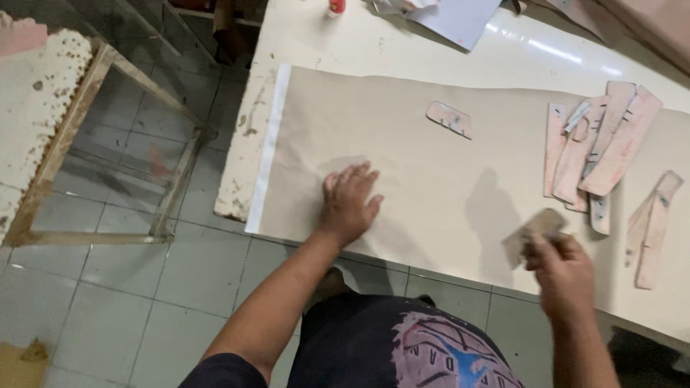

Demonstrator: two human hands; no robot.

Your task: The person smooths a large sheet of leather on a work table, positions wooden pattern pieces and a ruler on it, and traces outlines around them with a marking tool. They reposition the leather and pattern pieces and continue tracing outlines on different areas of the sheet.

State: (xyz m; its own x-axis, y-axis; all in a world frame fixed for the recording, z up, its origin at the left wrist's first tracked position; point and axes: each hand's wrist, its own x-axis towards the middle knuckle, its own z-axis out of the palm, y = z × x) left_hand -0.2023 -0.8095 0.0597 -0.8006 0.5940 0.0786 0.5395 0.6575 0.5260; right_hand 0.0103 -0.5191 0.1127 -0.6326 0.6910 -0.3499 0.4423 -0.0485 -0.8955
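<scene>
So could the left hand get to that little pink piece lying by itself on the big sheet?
Probably yes. The left hand lies flat on the beige sheet, holding nothing, and the small pink piece sits alone farther up the sheet. Only bare sheet lies between them.

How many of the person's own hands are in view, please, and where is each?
2. The left hand lies flat on the beige sheet; the right hand holds a template above the sheet's near edge.

A large beige sheet (445, 165) lies flat across the white table. A small tan cardboard template piece (533, 231) sits tilted, lifted just above its near edge.
</scene>
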